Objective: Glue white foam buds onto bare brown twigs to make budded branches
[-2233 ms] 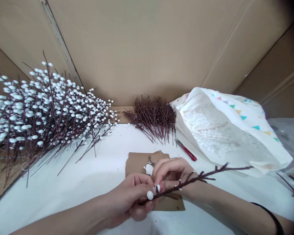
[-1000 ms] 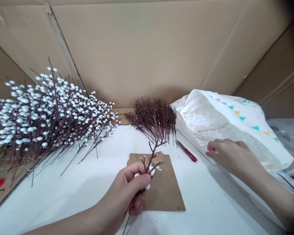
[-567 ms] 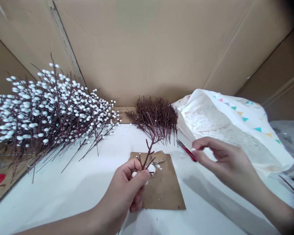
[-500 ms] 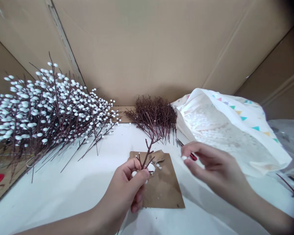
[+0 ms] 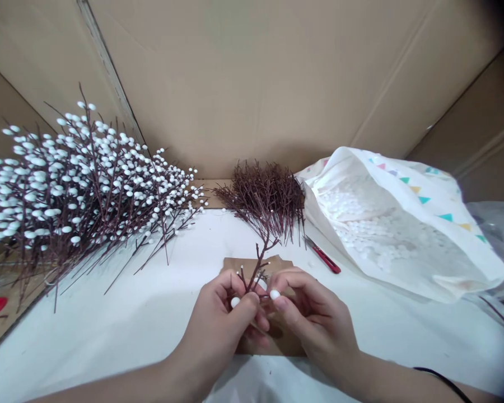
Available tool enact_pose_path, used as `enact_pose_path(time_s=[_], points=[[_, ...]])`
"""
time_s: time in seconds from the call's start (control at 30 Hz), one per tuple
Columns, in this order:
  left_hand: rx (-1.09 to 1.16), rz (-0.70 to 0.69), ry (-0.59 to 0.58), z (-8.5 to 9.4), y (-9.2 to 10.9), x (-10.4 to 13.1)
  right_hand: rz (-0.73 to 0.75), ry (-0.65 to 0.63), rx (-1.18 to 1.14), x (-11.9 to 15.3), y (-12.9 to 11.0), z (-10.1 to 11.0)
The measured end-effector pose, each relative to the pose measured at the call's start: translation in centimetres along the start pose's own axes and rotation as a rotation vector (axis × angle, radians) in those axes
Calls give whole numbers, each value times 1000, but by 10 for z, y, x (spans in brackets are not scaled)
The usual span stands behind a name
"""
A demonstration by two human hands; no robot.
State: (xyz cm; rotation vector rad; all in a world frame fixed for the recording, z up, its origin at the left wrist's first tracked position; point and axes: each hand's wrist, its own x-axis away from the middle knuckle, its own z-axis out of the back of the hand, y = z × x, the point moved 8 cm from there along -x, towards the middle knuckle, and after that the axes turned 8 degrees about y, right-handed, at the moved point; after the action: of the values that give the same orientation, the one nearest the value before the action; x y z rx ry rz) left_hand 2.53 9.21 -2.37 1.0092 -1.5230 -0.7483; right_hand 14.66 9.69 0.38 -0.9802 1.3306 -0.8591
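My left hand [image 5: 229, 313] pinches a dark brown artificial twig [image 5: 258, 260] that forks upward above a brown cardboard piece [image 5: 288, 344]. One white berry [image 5: 235, 302] shows on the twig beside my left fingers. Between the thumb and forefinger of my right hand [image 5: 315, 310] is another white foam berry [image 5: 274, 294], held against the tip of a side branch of the twig. The two hands are close together, and my fingers partly hide the branch ends. White matter on the cardboard lies behind the hands, mostly covered.
Many finished twigs with white berries [image 5: 88, 184] are heaped at the left. Bare brown twigs [image 5: 269, 193] stand bunched at the back. To the right a white bag [image 5: 407, 224] lies open with white berries inside, and a red-handled tool [image 5: 325, 258] rests beside it.
My right hand has moved left from beside the bag, bringing the white berry to the twig's side branch. The red-handled tool is uncovered. My left hand still holds the twig.
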Motion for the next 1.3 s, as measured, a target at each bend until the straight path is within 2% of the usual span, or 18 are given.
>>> enact_pose_path(time_s=[0.2,0.4,0.57,0.87,1.3], points=[[0,31,19,0,-1,1,62,38,128,3,1,5],[38,-57,17,0,7,1,49,15,127,3,2,3],[19,-97,3,2,9,1,48,50,138,0,2,5],[52,-147,30,4,12,4,-26,111,116,-1,6,4],[71,-146,20,4,8,2,-85,112,70,-1,8,1]])
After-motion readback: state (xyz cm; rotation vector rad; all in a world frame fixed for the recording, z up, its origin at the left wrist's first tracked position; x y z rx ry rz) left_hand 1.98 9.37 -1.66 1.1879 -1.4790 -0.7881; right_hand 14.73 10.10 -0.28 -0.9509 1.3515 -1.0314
